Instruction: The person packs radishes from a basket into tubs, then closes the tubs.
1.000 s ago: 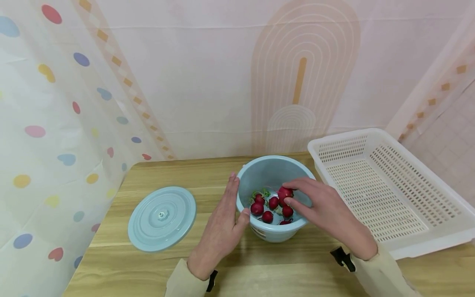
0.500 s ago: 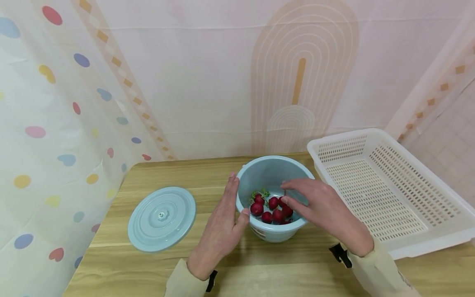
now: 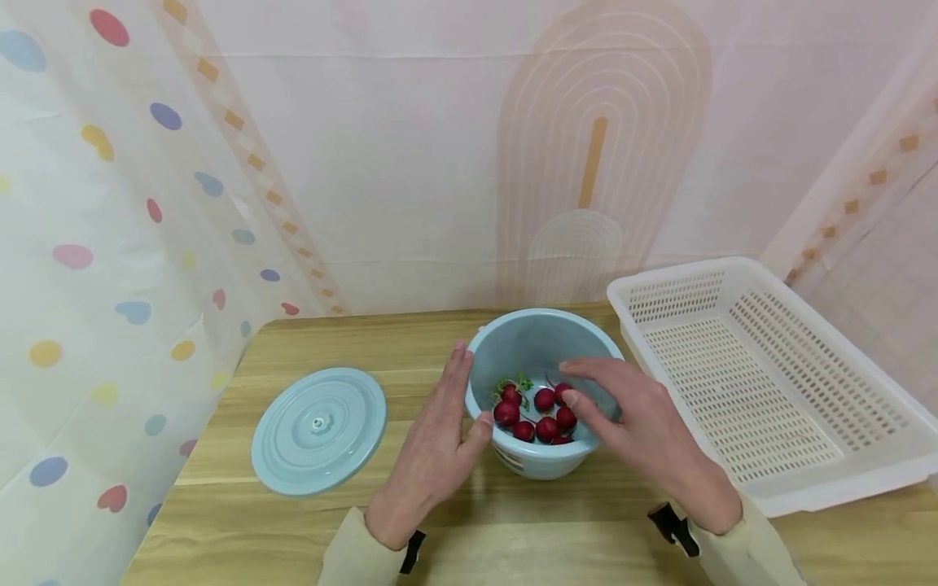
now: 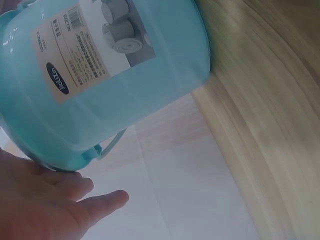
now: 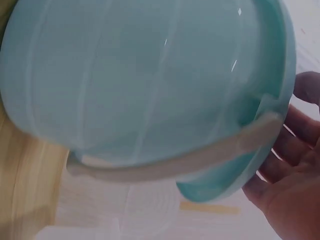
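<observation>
A light blue plastic bucket (image 3: 538, 465) stands on the table with several red radishes (image 3: 546, 429) on its bottom, one with small green leaves. My left hand (image 3: 432, 456) lies along the bucket's left side, fingers straight and thumb at the rim. Over the right side of the rim, my right hand (image 3: 645, 423) reaches into the bucket's mouth. Its thumb and forefinger are apart, and the thumb tip overlaps a radish (image 3: 563, 393) in the head view. In the left wrist view a printed label (image 4: 85, 50) shows on the bucket. A pale handle (image 5: 190, 161) hangs at its side.
To the left, a round light blue lid (image 3: 319, 430) lies flat on the wooden table (image 3: 542, 537). A white slotted plastic basket (image 3: 865, 480) stands close at the bucket's right. A patterned cloth (image 3: 410, 163) hangs behind the table.
The radish that my right hand held one second ago has been let go and lies among the others in the bucket. My left hand stays at the rim.
</observation>
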`<state>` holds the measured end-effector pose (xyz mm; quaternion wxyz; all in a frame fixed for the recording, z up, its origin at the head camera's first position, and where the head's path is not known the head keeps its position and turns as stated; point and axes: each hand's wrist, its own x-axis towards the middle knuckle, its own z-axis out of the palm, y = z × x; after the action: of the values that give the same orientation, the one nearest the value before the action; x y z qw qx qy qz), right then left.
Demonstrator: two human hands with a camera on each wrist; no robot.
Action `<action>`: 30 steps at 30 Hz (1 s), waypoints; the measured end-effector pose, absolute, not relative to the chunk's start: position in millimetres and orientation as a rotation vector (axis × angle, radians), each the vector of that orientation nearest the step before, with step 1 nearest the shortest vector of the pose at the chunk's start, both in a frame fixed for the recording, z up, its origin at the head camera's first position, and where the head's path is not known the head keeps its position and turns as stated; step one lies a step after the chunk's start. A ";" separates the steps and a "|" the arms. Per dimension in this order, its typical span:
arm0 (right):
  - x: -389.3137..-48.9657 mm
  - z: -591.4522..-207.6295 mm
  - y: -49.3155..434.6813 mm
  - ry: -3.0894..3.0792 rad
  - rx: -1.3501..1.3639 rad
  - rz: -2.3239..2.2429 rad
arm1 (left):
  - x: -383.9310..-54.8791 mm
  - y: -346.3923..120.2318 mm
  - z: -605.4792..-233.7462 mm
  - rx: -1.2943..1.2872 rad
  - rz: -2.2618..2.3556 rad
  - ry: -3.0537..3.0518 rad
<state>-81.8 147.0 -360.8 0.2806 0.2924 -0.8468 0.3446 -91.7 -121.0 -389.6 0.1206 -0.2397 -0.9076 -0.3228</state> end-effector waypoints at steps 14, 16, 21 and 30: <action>-62.1 -355.5 123.7 -2.144 0.874 1.150 | -85.6 -146.2 -382.5 -0.694 -0.903 -2.564; -60.2 -354.8 117.3 -2.078 0.915 1.175 | -83.5 -155.6 -381.6 -0.678 -0.857 -2.533; -53.1 -352.7 100.5 -1.988 0.985 1.203 | -77.8 -184.0 -382.5 -0.662 -0.755 -2.421; -43.1 -353.5 70.4 -2.009 1.090 1.247 | -65.9 -230.1 -380.1 -0.588 -0.713 -2.323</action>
<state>-43.1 70.4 -353.5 0.2659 0.4035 -0.7438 0.4617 -65.9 -230.1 -380.1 0.3151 -0.2231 -0.8819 -0.2707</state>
